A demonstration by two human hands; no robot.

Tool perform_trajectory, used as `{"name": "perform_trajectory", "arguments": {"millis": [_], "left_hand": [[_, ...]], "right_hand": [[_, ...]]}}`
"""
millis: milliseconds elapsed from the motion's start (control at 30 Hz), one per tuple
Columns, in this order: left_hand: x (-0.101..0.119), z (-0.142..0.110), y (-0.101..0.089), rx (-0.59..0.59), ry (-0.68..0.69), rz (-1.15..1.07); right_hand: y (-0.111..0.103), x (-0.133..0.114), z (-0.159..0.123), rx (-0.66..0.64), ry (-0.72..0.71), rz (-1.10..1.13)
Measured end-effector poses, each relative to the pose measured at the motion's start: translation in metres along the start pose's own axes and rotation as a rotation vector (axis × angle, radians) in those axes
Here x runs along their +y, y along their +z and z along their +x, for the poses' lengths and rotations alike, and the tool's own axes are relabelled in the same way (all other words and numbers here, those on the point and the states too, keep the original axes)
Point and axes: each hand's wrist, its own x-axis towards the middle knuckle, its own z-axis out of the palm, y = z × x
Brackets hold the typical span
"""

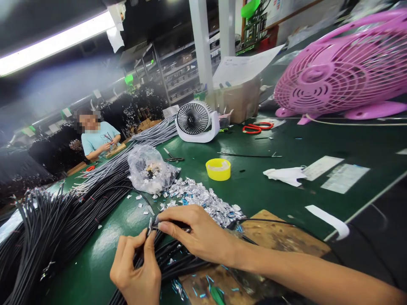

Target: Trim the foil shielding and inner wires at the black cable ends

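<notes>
Close together at the front, my left hand and my right hand are both closed, thumb against finger, at the end of a black cable. A small silver strip stands up between the fingertips. My left fingers pinch the cable end; my right thumb and forefinger press right beside it, and what lies between them is mostly hidden. Below the hands runs a bundle of black cables. Just beyond my right hand lies a pile of silver foil scraps.
Thick bundles of black cables cover the left side. Behind the foil are a plastic bag, yellow tape roll and small white fan. Red scissors and a pink fan stand right. A person sits across.
</notes>
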Motion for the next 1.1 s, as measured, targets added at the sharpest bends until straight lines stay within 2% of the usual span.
{"name": "perform_trajectory", "arguments": {"millis": [133,200,267,333,400,467,567,633,700,800,900,1100], "left_hand": [[0.003,0.011,-0.001,-0.099,-0.044,-0.171],[-0.003,0.016,0.000,-0.185,-0.068,-0.304],[-0.012,0.019,0.003,-0.221,-0.091,-0.359],[-0.021,0.019,0.007,-0.286,-0.172,-0.434],[-0.026,0.018,0.010,-0.345,-0.212,-0.487],[-0.028,0.016,0.012,-0.412,-0.230,-0.529],[-0.028,0.015,0.013,-0.520,-0.290,-0.568],[-0.025,0.014,0.015,-0.536,-0.328,-0.609],[-0.019,0.010,0.016,-0.504,-0.382,-0.702],[-0.004,0.004,0.019,-0.476,-0.567,-0.858],[0.009,0.002,0.018,-0.481,-0.632,-0.882],[0.014,0.009,0.018,-0.450,-0.632,-0.843]], "right_hand": [[-0.001,0.000,0.000,0.020,-0.007,-0.005],[-0.002,-0.001,0.001,0.020,-0.011,0.018],[-0.004,-0.002,0.003,0.056,-0.015,0.063],[-0.006,-0.003,0.005,0.102,-0.033,0.150],[-0.008,-0.005,0.005,0.093,-0.088,0.259],[-0.011,-0.007,0.005,0.027,-0.176,0.317],[-0.013,-0.007,0.004,-0.033,-0.295,0.268],[-0.013,-0.005,0.003,-0.017,-0.348,0.191],[-0.011,-0.001,0.002,0.031,-0.394,0.092],[-0.006,0.004,0.000,0.113,-0.423,-0.012],[-0.003,0.004,-0.001,0.116,-0.336,0.027],[-0.002,-0.005,0.003,0.042,0.024,0.330]]}}
